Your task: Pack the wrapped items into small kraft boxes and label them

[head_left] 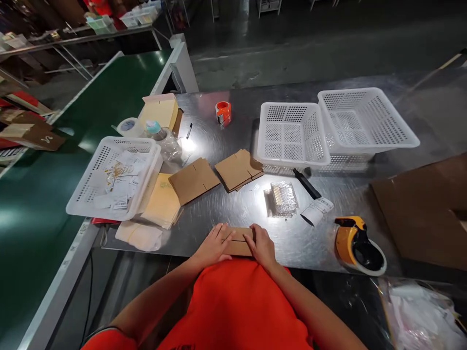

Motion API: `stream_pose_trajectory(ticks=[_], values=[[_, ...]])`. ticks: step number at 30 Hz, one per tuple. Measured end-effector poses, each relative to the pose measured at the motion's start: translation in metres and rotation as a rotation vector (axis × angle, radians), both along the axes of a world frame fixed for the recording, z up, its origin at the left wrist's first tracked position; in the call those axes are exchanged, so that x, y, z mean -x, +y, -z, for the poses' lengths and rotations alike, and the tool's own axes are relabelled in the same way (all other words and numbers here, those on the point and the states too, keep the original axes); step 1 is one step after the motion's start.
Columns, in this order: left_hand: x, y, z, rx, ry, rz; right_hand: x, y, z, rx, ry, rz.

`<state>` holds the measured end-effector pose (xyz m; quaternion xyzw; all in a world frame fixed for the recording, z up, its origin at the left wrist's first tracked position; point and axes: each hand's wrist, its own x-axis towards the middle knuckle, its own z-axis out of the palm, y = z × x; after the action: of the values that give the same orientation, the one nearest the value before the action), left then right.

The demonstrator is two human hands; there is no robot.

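Observation:
A small brown cardboard box [238,237] lies against my body at the front edge of the metal table, with a dark slit running across its top. My left hand [215,244] grips its left side, fingers over the top. On the opposite end, my right hand [263,245] holds the box with fingers curled at its edge. Past the hands sit two stacks of flat cardboard, a left stack [194,181] and a right stack [239,169]. A bubble-wrapped item [283,199] rests right of them, near a black box cutter-like object [307,183] and a printed label slip [316,211].
An orange tape dispenser [350,245] stands front right, beside a large cardboard piece [426,214]. White baskets [292,160] stand at the back right. Another white basket [82,197] holds slips at left, near padded envelopes [162,201]. A green conveyor [47,199] runs along the left.

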<state>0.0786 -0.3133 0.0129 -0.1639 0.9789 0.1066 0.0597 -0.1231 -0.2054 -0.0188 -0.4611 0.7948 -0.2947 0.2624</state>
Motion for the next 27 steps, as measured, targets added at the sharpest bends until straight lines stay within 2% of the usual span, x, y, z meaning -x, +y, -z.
stream_pose_trajectory(ticks=[2,5,7,10,14,17,18,19,21,22,23,25,26,27], values=[[-0.005,-0.003,0.007,0.018,0.049,0.049,0.003,0.002,-0.002,0.059,0.060,-0.081],[-0.010,-0.007,0.014,0.010,0.153,0.087,0.014,0.010,-0.003,0.233,0.157,-0.406],[-0.012,-0.010,0.013,-0.019,0.196,0.098,0.021,0.015,-0.002,0.338,0.201,-0.583],[-0.014,-0.015,0.004,-0.075,0.212,0.116,0.025,0.017,0.004,0.405,0.215,-0.596],[-0.015,-0.020,-0.011,-0.149,0.234,0.170,0.012,0.013,0.008,0.406,0.169,-0.537],[-0.016,-0.021,-0.014,-0.167,0.257,0.162,0.013,0.015,0.007,0.392,0.118,-0.524],[-0.017,-0.020,-0.015,-0.165,0.257,0.147,0.022,0.021,0.005,0.363,0.120,-0.463],[-0.017,-0.020,-0.015,-0.162,0.255,0.132,0.035,0.029,0.004,0.315,0.153,-0.324],[-0.018,-0.019,-0.014,-0.162,0.249,0.118,0.075,0.054,0.001,0.188,0.289,0.142],[-0.019,-0.018,-0.014,-0.164,0.245,0.115,0.100,0.070,0.001,0.103,0.396,0.468],[-0.019,-0.019,-0.014,-0.167,0.242,0.115,0.125,0.086,0.002,0.059,0.441,0.637],[-0.019,-0.019,-0.013,-0.177,0.236,0.115,0.172,0.117,0.008,-0.028,0.463,0.833],[-0.020,-0.019,-0.012,-0.182,0.234,0.113,0.189,0.131,0.012,-0.161,0.425,0.821],[-0.020,-0.020,-0.011,-0.188,0.230,0.107,0.202,0.144,0.016,-0.214,0.387,0.763]])
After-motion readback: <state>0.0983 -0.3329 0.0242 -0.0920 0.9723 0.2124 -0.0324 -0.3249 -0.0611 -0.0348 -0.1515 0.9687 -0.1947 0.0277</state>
